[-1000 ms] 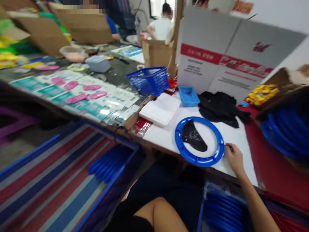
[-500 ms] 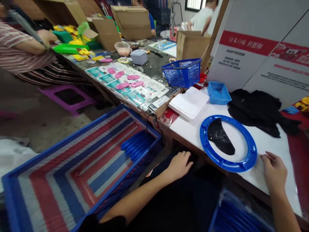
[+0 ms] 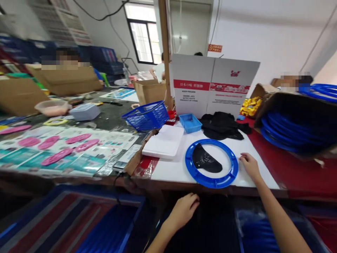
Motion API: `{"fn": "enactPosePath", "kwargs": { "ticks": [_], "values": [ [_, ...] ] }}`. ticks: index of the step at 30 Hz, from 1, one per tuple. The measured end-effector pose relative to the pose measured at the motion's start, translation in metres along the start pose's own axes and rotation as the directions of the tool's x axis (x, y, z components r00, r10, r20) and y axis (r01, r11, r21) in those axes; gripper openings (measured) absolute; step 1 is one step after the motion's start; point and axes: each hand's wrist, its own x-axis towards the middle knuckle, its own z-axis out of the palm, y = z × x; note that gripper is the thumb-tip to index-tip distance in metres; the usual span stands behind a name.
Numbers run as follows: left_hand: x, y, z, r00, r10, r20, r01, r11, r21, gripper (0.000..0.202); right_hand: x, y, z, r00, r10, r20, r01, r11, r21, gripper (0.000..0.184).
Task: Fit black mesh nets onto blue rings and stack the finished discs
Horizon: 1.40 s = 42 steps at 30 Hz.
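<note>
A blue plastic ring (image 3: 190, 168) lies flat on a white board (image 3: 171, 172) at the table's front edge. Inside it rests a dark curved piece of material (image 3: 207, 160) with small light specks. My right hand (image 3: 250, 167) is on the board just right of the ring, not touching it, with loosely bent fingers apart and nothing in them. Below the table edge, left of the ring, my left hand (image 3: 183, 211) hangs over my lap, its fingers relaxed and slightly bent, with nothing visible in them. A pile of black cloth (image 3: 222, 124) lies behind the ring.
Left of the board stand a white foam slab (image 3: 164, 142), a small blue tray (image 3: 190, 123) and a blue basket (image 3: 147, 116). Pink pieces (image 3: 58, 156) lie on printed sheets. At right, a carton holds blue rings (image 3: 281, 131). A printed white panel (image 3: 195, 80) stands behind.
My view has swung right and up, bringing the carton of blue rings into sight. The blue ring and dark piece keep their place on the board; both hands stay near where they were.
</note>
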Motion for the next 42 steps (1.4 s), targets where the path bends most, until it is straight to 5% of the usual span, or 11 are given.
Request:
{"fn": "enactPosePath", "kwargs": {
  "ticks": [4,7,10,12,15,18,23,30,36,40,42],
  "values": [
    [0.015,0.049,-0.072,0.985,0.161,-0.064,-0.173,0.920,-0.352,0.030,-0.001,-0.009,0.006,1.000,-0.006,-0.027,0.006,1.000,0.011,0.036],
    [0.073,0.062,-0.127,0.943,0.291,-0.163,-0.320,0.927,-0.197,0.034,0.002,-0.015,0.010,0.999,-0.015,-0.039,0.014,1.000,-0.011,0.035],
    [0.151,0.050,-0.153,0.942,0.335,-0.005,-0.331,0.934,0.136,0.051,0.004,-0.019,0.011,0.999,-0.033,-0.040,0.032,0.999,-0.033,0.034],
    [0.194,0.037,-0.153,0.942,0.285,0.179,-0.326,0.906,0.270,0.056,0.005,-0.020,0.010,0.998,-0.045,-0.042,0.043,0.998,-0.044,0.034],
    [0.234,0.025,-0.144,0.916,0.315,0.247,-0.368,0.905,0.212,0.030,0.006,-0.018,0.009,0.998,-0.056,-0.041,0.053,0.997,-0.055,0.033],
    [0.258,0.025,-0.142,0.910,0.370,0.186,-0.395,0.910,0.124,0.022,0.005,-0.016,0.009,0.997,-0.058,-0.053,0.054,0.996,-0.065,0.031],
    [0.285,0.027,-0.154,0.932,0.361,0.004,-0.361,0.932,-0.038,0.046,0.005,-0.015,0.013,0.997,-0.049,-0.064,0.044,0.995,-0.085,0.028],
    [0.266,0.015,-0.155,0.947,0.283,-0.153,-0.318,0.893,-0.318,0.047,-0.003,-0.021,0.014,0.995,-0.097,-0.005,0.094,0.976,-0.197,0.026],
    [0.251,0.024,-0.138,0.919,0.369,-0.140,-0.393,0.887,-0.242,0.047,-0.014,-0.028,0.018,0.986,-0.167,0.026,0.167,0.941,-0.294,0.031],
    [0.252,0.025,-0.128,0.967,0.253,-0.040,-0.248,0.889,-0.386,0.050,-0.024,-0.029,0.014,0.983,-0.182,0.003,0.175,0.940,-0.293,0.032],
    [0.251,0.025,-0.126,0.989,0.150,0.012,-0.116,0.813,-0.571,0.048,-0.027,-0.032,0.012,0.981,-0.192,-0.006,0.184,0.947,-0.265,0.032]
  ]
}}
